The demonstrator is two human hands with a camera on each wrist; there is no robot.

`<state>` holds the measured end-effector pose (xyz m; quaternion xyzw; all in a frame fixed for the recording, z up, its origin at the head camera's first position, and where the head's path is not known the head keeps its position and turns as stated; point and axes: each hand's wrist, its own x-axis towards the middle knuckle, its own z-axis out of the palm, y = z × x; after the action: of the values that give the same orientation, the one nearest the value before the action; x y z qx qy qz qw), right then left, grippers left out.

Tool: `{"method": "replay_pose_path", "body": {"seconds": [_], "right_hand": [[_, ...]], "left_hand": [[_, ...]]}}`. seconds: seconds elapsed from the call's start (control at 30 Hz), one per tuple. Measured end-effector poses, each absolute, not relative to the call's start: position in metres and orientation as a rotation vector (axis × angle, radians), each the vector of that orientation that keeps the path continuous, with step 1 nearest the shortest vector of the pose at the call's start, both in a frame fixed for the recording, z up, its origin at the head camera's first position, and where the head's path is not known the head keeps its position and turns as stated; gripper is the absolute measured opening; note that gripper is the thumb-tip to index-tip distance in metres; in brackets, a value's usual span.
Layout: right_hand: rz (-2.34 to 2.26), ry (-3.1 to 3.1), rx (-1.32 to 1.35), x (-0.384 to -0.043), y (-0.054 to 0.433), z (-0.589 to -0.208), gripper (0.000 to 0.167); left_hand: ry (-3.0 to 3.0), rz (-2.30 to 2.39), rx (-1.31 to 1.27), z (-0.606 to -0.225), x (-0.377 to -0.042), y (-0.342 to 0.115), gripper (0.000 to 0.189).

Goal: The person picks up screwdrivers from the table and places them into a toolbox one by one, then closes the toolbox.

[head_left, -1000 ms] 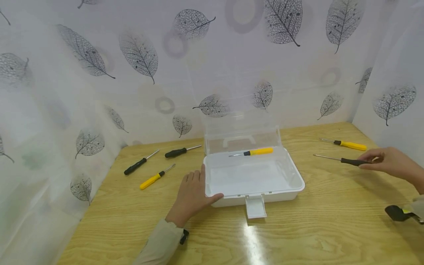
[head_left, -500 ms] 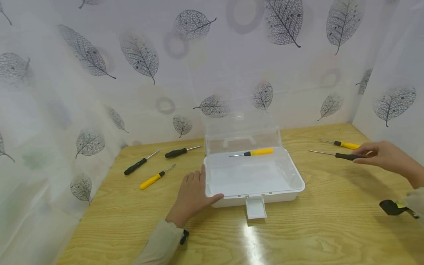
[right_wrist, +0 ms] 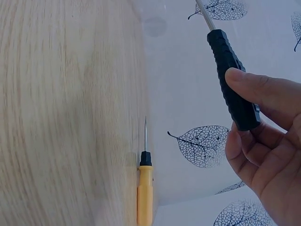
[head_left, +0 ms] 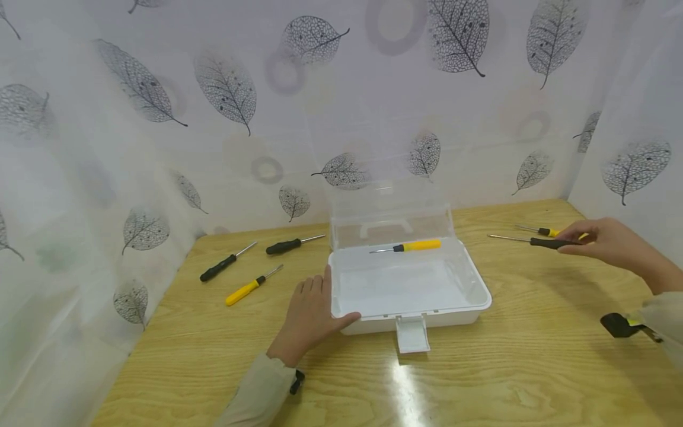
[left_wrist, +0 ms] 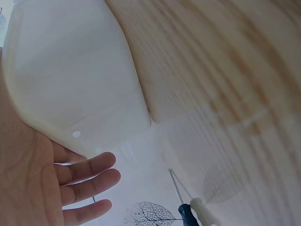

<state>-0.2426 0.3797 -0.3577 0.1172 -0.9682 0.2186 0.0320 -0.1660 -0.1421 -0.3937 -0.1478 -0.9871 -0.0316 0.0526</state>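
My right hand point(head_left: 603, 240) pinches the black handle of a screwdriver point(head_left: 549, 242) between thumb and fingers, holding it above the table with the shaft pointing left. In the right wrist view the thumb presses on the ribbed handle point(right_wrist: 233, 84). My left hand point(head_left: 309, 317) rests against the left side of a white toolbox point(head_left: 411, 323), fingers straight along the wall and thumb at the front rim. The transparent lid point(head_left: 392, 228) is raised at the back. Inside the box, a yellow-handled screwdriver point(head_left: 421, 245) lies along the back.
On the left of the wooden table point(head_left: 213, 367) lie two black screwdrivers point(head_left: 219, 269) and a yellow one point(head_left: 244, 293). Another yellow screwdriver point(right_wrist: 146, 193) lies behind my right hand, partly hidden by it in the head view. A leaf-patterned sheet point(head_left: 373, 89) hangs behind.
My right hand has moved left and slightly away from me, carrying the black screwdriver, and now partly covers the yellow one behind it. The left hand has stayed against the toolbox.
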Motion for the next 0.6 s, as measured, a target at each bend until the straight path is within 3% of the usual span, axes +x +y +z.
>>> {"method": "replay_pose_path", "body": {"seconds": [0.6], "right_hand": [[0.656, -2.954, 0.437, -0.253, 0.368, -0.343, 0.019]], "left_hand": [[-2.997, -0.073, -0.449, -0.395, -0.166, -0.142, 0.110]]}}
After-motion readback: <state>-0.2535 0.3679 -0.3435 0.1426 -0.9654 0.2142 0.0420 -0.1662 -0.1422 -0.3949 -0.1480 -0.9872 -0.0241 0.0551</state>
